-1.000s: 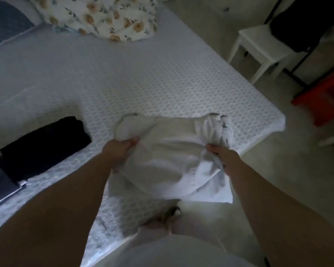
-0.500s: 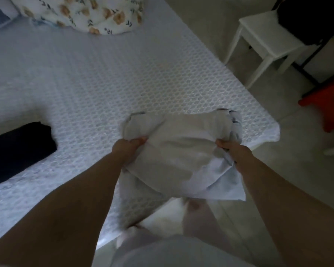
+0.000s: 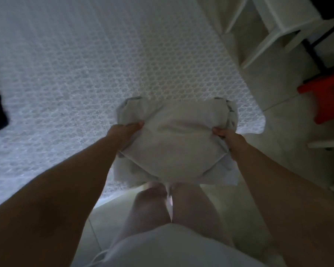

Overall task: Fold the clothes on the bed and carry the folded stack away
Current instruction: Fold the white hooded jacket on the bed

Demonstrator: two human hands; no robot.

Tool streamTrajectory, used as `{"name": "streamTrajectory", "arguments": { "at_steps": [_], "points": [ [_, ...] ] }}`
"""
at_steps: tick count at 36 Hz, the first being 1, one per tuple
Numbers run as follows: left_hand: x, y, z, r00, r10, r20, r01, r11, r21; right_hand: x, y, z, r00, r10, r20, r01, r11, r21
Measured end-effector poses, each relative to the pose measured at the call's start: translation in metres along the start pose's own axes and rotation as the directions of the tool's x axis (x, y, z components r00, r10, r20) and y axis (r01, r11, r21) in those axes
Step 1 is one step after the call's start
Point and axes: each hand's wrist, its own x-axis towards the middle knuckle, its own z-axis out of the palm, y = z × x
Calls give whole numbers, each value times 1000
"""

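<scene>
I am seeing the left hand [image 3: 123, 132] and right hand [image 3: 229, 139] gripping opposite sides of a folded white garment [image 3: 174, 143], thumbs curling over its top, fingers hidden beneath. The garment is hanging between the hands, over the bed [image 3: 85, 74] corner.

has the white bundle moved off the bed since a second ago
Yes. The bundle, gripped by the left hand and right hand, has come toward the person: against the bed corner, more of it now overhangs the floor.
</scene>
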Motion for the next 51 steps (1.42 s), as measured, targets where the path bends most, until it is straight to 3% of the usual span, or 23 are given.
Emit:
{"name": "streamTrajectory", "arguments": {
  "at_steps": [11,17,25,31,36,44,51],
  "points": [
    [23,32,106,994,-83,-76,79,995,-58,102,-46,-69,997,38,72,-38,999,-2],
    [39,51,194,987,-128,-99,113,982,-149,177,-71,-120,995,10,100,-1,996,-89],
    [68,67,287,983,-143,-116,132,986,-99,261,-89,-172,998,-13,66,24,987,-159],
    [88,74,306,966,-135,-222,105,984,-142,301,-100,-169,997,-48,55,58,975,-212],
    [94,81,308,958,-168,-233,116,969,-220,317,-111,-160,995,-101,16,102,965,-242],
    [104,83,303,944,-131,-303,57,968,-243,328,-112,-155,987,-129,92,148,959,-241],
    [102,75,300,951,-146,-274,89,974,-209,328,-121,-144,969,-203,138,241,889,-390]
  ]
}}
